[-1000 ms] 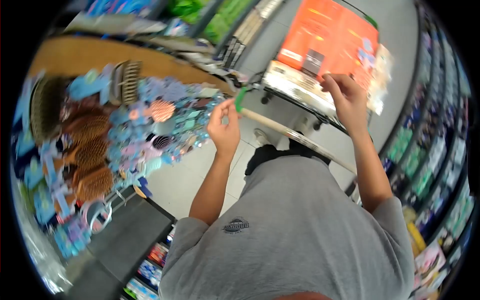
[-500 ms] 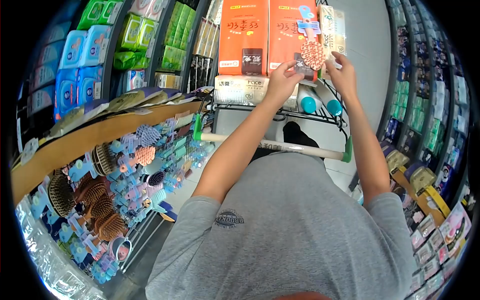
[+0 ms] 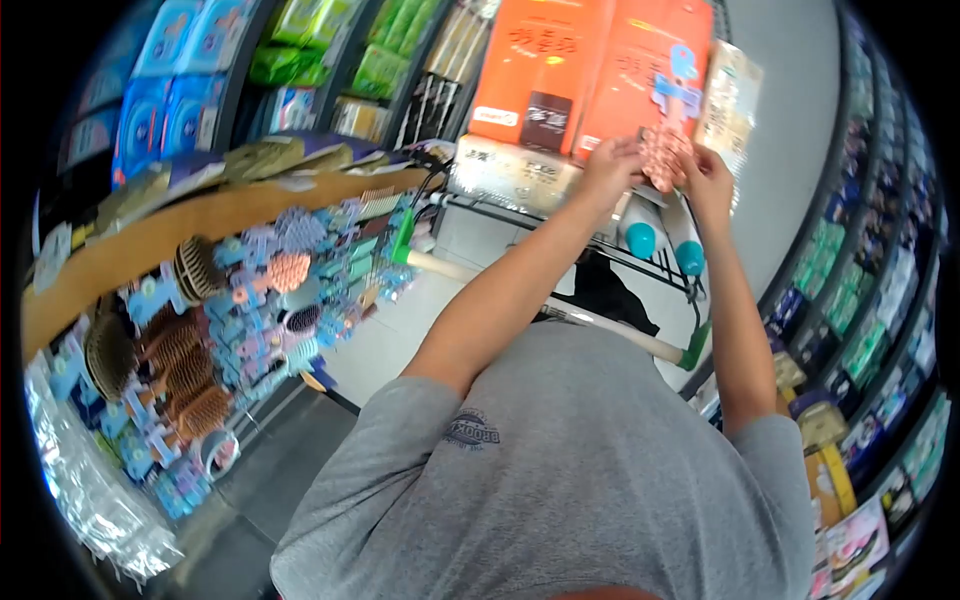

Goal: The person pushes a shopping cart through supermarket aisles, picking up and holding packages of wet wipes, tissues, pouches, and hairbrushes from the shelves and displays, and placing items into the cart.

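A pink hairbrush (image 3: 664, 160) with a blue tag lies over the orange packages (image 3: 640, 60) in the cart. My left hand (image 3: 612, 172) is at the left edge of the brush head, fingers reaching toward it and apart. At the right edge, my right hand (image 3: 708, 182) has its fingers curled against the brush head. Below the brush are two bottles with teal caps (image 3: 640, 238). A pale tissue package (image 3: 512, 172) lies left of them, and another stands at the right.
The cart handle (image 3: 590, 320) with green ends crosses in front of the body. Brushes (image 3: 195, 268) hang on a rack at the left. Wipes packs (image 3: 185, 110) fill shelves behind it. More stocked shelves (image 3: 850, 290) run along the right.
Both hands have moved from short of the brush up to its two sides. The view has tilted, shifting the cart right. A second ago my left hand was near the handle's green end.
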